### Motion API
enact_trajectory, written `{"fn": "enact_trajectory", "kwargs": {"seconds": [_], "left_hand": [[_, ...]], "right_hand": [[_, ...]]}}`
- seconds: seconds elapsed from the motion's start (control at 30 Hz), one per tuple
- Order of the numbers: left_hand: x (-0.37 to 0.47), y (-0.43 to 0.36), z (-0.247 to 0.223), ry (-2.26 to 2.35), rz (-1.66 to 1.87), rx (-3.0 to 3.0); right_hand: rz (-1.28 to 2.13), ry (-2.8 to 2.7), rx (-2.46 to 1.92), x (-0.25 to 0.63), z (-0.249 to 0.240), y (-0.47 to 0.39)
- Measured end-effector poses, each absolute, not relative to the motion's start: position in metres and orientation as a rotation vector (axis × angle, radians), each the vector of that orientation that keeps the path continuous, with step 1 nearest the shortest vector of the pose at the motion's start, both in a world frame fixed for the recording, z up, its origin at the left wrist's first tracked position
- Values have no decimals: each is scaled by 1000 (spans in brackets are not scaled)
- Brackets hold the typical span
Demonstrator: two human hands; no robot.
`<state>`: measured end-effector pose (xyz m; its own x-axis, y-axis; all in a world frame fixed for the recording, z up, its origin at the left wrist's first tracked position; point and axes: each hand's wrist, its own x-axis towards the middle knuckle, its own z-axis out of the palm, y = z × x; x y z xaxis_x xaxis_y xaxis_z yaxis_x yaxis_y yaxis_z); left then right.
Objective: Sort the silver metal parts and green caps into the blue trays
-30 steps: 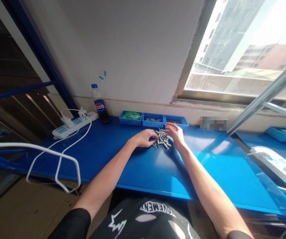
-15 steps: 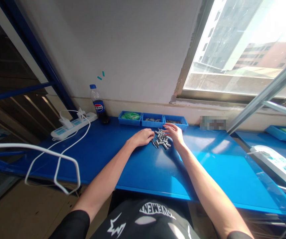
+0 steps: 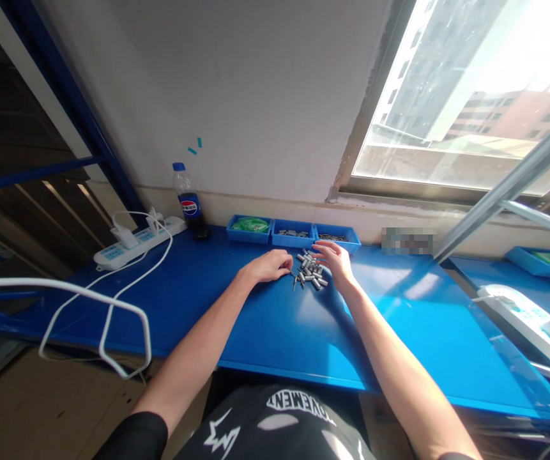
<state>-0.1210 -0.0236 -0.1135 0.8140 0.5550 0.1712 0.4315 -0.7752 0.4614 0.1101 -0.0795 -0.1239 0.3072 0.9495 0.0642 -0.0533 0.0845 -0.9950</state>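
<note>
A loose pile of small silver metal cylinders (image 3: 309, 271) lies on the blue table, with a few thin dark pins (image 3: 295, 282) at its left edge. My left hand (image 3: 269, 266) is at the left of the pile, thumb and fingers pinched together on what looks like one thin metal pin, mostly hidden by the fingertips. Over the right side of the pile is my right hand (image 3: 336, 260); its fingers are stretched out and slightly apart, touching or just above the cylinders. I see nothing held in it.
Against the wall stand three joined blue bins: one with green packets (image 3: 250, 224), one with small metal parts (image 3: 290, 232), one with thin pins (image 3: 331, 237). Left are a cola bottle (image 3: 191, 207) and a white power strip (image 3: 112, 258) with looping cables. Another power strip (image 3: 519, 306) is at right.
My left hand has drawn slightly left from the pile, its fingertips pinched on a thin piece. The right hand stays nearly in place beside the cylinders.
</note>
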Motion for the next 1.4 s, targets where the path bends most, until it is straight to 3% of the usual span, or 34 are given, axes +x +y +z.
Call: {"fn": "enact_trajectory", "kwargs": {"seconds": [0.2,0.53,1.03,1.27,1.4], "left_hand": [[-123,-22,-110,761,535,2538],[-100,-29,-113,820,1084,2030],[-99,-32,-114,867,1008,2194],[-114,-33,-110,831,574,2362],[-114,-32,-113,799,527,2355]], "right_hand": [[969,-967,-1258,108,-125,-80],[1013,-1161,-1206,103,-122,-83],[1071,-1253,-1195,100,-119,-88],[835,-1090,-1221,109,-119,-83],[819,-1034,-1172,114,-122,-80]]}}
